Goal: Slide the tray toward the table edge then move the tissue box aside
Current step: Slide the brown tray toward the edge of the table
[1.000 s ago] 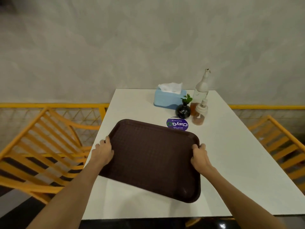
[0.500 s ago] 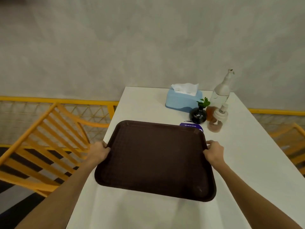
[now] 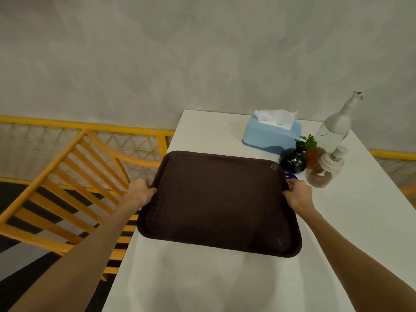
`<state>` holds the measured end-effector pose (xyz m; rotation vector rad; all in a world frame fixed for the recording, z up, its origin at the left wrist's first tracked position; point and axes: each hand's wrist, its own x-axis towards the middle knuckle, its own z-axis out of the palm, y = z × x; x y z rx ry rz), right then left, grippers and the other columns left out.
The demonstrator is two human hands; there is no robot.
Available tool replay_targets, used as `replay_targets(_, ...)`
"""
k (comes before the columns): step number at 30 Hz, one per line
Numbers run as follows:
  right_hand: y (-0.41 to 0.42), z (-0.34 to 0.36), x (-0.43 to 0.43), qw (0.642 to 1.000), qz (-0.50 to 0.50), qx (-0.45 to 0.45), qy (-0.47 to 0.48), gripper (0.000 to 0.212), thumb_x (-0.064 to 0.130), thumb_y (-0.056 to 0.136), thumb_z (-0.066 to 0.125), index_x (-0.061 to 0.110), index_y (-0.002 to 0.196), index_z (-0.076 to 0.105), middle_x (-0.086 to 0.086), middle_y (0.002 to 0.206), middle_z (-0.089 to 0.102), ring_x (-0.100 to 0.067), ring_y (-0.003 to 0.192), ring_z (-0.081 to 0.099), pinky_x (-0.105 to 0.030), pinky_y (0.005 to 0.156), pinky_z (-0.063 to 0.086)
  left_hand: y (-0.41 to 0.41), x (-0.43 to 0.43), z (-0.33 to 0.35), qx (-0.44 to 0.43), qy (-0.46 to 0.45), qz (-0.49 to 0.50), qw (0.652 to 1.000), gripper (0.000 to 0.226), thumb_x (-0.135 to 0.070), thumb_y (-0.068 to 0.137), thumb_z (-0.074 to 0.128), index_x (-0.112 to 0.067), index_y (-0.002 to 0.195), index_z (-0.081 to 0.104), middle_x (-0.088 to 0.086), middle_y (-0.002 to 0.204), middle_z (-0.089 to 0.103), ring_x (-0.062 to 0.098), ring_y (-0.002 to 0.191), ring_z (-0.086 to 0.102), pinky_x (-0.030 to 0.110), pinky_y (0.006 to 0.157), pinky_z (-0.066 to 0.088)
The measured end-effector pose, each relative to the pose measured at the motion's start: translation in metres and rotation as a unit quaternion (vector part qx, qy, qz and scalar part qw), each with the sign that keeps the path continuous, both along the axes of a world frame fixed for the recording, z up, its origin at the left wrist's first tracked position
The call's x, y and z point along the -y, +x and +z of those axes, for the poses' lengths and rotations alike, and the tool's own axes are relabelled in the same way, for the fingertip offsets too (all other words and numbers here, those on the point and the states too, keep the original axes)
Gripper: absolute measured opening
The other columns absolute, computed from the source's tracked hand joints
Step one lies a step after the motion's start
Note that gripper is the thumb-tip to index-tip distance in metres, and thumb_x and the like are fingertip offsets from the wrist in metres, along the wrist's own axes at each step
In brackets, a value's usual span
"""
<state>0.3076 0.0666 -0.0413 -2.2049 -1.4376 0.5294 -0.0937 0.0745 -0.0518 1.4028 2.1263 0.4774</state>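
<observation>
A dark brown tray (image 3: 220, 199) lies on the white table (image 3: 202, 278), its left side reaching the table's left edge. My left hand (image 3: 140, 192) grips the tray's left rim. The right rim is held by my right hand (image 3: 297, 194). A light blue tissue box (image 3: 271, 136) with a white tissue sticking out stands behind the tray, near the far end of the table.
A small black vase (image 3: 292, 161) with a green sprig, a tall clear bottle (image 3: 335, 127) and a pump bottle (image 3: 324, 172) stand at the tray's far right corner. A purple coaster (image 3: 291, 176) peeks out there. An orange chair (image 3: 67, 188) stands left of the table.
The tray has turned square to the table and shifted left and away from me, now covering most of the purple coaster. Both hands kept hold of its rims.
</observation>
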Motion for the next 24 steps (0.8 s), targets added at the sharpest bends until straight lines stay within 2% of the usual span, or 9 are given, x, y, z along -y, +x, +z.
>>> replay_targets(2,-0.001,-0.002,-0.006,1.000,0.006,0.013,-0.003,0.044,-0.009,0.083,0.055,-0.003,0.126,0.057,-0.026,0.117,0.065,-0.040,0.110,0.059,-0.036,0.096,0.045,-0.002,-0.006,-0.001,0.012,-0.002,0.006,1.000,0.019,-0.016,0.089,0.061,0.000,0.101,0.064,0.015,0.102,0.065,0.032,0.104,0.060,0.040,0.088,0.047)
replay_targets(5,-0.001,-0.001,-0.009,1.000,0.014,0.013,-0.009,0.041,-0.010,0.083,0.054,-0.003,0.124,0.058,-0.027,0.110,0.066,-0.041,0.104,0.060,-0.037,0.091,0.046,-0.006,-0.011,0.000,0.040,-0.015,0.012,0.999,0.015,-0.016,0.088,0.064,-0.003,0.095,0.063,0.014,0.101,0.066,0.031,0.103,0.062,0.042,0.089,0.049)
replay_targets(12,0.003,-0.005,-0.005,0.999,0.021,0.024,-0.018,0.047,-0.008,0.083,0.054,-0.003,0.130,0.053,-0.026,0.119,0.063,-0.039,0.113,0.057,-0.038,0.098,0.045,-0.014,-0.013,-0.005,0.093,-0.038,0.017,0.995,0.015,-0.011,0.085,0.066,-0.011,0.078,0.054,0.015,0.097,0.063,0.033,0.100,0.062,0.048,0.089,0.052)
replay_targets(14,0.004,-0.004,-0.002,1.000,0.013,0.018,-0.016,0.045,-0.008,0.083,0.056,-0.005,0.127,0.053,-0.026,0.118,0.062,-0.039,0.112,0.057,-0.037,0.096,0.046,-0.012,-0.010,-0.002,0.111,-0.062,0.008,0.992,0.010,-0.008,0.086,0.065,-0.008,0.088,0.056,0.015,0.101,0.062,0.032,0.099,0.062,0.044,0.082,0.055)
replay_targets(17,0.008,-0.004,0.002,1.000,0.002,0.010,-0.019,0.043,-0.007,0.082,0.058,-0.005,0.124,0.051,-0.025,0.119,0.059,-0.037,0.111,0.056,-0.036,0.092,0.046,-0.009,-0.005,0.003,0.144,-0.116,-0.007,0.983,0.020,-0.002,0.087,0.062,-0.001,0.106,0.054,0.019,0.105,0.064,0.030,0.092,0.065,0.035,0.069,0.054)
replay_targets(21,0.012,-0.004,0.006,1.000,-0.005,0.004,-0.020,0.041,-0.007,0.080,0.059,-0.005,0.120,0.050,-0.026,0.118,0.058,-0.038,0.109,0.056,-0.037,0.087,0.047,-0.003,0.002,0.012,0.148,-0.148,-0.018,0.978,0.020,-0.001,0.088,0.062,-0.001,0.105,0.053,0.015,0.092,0.067,0.024,0.079,0.067,0.030,0.057,0.052)
replay_targets(24,0.014,-0.004,0.008,1.000,-0.011,0.007,-0.024,0.038,-0.007,0.080,0.060,-0.004,0.116,0.048,-0.026,0.116,0.057,-0.038,0.106,0.056,-0.038,0.084,0.048,-0.001,0.007,0.016,0.147,-0.171,-0.025,0.974,0.017,-0.002,0.086,0.065,-0.005,0.099,0.054,0.014,0.089,0.067,0.024,0.076,0.067,0.031,0.058,0.056)
